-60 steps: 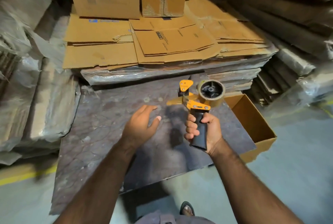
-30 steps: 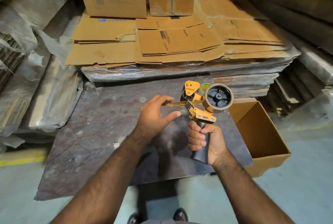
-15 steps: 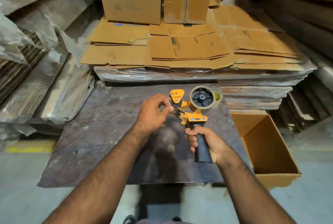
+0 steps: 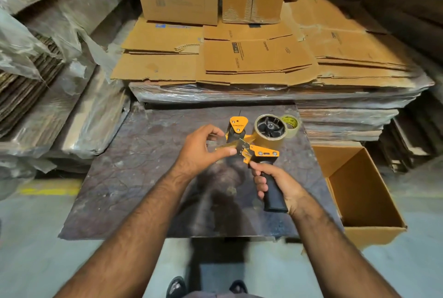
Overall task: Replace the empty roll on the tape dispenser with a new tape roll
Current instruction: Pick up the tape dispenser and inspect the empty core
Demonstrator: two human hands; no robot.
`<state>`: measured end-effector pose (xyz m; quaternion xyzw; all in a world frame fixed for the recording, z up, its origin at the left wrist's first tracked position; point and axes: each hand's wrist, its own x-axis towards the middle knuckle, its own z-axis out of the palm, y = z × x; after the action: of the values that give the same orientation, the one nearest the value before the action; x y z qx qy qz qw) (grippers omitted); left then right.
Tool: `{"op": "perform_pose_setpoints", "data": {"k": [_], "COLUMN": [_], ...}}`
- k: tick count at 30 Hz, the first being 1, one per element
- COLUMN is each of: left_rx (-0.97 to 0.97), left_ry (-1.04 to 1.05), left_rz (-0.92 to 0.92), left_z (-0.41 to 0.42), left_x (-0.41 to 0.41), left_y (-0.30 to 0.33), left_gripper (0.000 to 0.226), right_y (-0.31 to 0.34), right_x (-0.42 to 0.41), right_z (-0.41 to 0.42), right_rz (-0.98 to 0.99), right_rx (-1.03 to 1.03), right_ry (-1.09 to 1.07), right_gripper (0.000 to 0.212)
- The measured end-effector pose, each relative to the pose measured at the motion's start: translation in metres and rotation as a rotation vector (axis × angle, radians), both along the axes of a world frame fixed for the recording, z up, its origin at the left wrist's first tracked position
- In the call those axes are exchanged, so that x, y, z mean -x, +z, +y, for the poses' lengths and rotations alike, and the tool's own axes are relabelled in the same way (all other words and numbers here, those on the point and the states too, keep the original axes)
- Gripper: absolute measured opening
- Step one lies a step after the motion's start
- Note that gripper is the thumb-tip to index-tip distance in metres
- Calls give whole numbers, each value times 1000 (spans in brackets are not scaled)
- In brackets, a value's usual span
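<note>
An orange tape dispenser [image 4: 261, 153] with a black handle is held above a dark board [image 4: 134, 177]. My right hand [image 4: 282, 183] grips the handle. On its black hub sits a tan roll [image 4: 268, 141]; I cannot tell how much tape it carries. My left hand [image 4: 197, 151] pinches the dispenser's front end at the metal blade plate with thumb and forefinger. A second roll [image 4: 291, 124], clear with a yellow-green core, lies on the board just behind the dispenser.
An open, empty cardboard box [image 4: 359, 192] stands on the floor right of the board. Stacks of flattened cartons [image 4: 251, 62] wrapped in plastic rise behind it, and wrapped bundles [image 4: 72, 117] lean at the left. My shoes show at the bottom edge.
My left hand rose from above the board to the dispenser's front and now pinches it. My right hand kept its grip on the handle. The second roll came into view behind.
</note>
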<state>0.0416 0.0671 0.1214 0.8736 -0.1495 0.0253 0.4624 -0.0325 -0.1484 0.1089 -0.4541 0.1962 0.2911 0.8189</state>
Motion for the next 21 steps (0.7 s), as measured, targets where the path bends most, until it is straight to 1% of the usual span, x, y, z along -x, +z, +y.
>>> {"op": "perform_pose_setpoints", "data": {"k": [1, 3, 5, 7, 8, 12, 15, 18, 19, 21], "left_rx": [4, 33, 16, -26, -38, -31, 21, 38, 53, 49], "left_ry": [2, 5, -7, -31, -42, -47, -79, -88, -87, -62], "left_rz": [-24, -80, -110, -111, -114, -120, -51, 8, 54, 114], "left_z": [-3, -7, -10, -9, -9, -11, -11, -5, -2, 5], "left_x": [0, -1, -2, -1, -1, 0, -1, -7, -9, -12], "left_y": [1, 5, 9, 9, 6, 0, 4, 5, 5, 4], "left_gripper": [38, 20, 12, 13, 15, 16, 16, 17, 20, 32], "right_y": [1, 0, -1, 0, 0, 1, 0, 3, 5, 6], "right_x": [0, 3, 6, 7, 6, 3, 8, 12, 13, 14], "right_z": [0, 0, 0, -1, -2, -2, -4, -9, -10, -13], "right_rz": [-3, -7, 20, 54, 66, 122, 129, 135, 133, 131], "right_rx": [4, 7, -3, 27, 75, 293, 320, 320, 324, 340], "right_ry": [4, 29, 80, 135, 141, 49, 42, 90, 105, 125], "right_gripper": [26, 25, 22, 19, 19, 31, 33, 31, 31, 31]}}
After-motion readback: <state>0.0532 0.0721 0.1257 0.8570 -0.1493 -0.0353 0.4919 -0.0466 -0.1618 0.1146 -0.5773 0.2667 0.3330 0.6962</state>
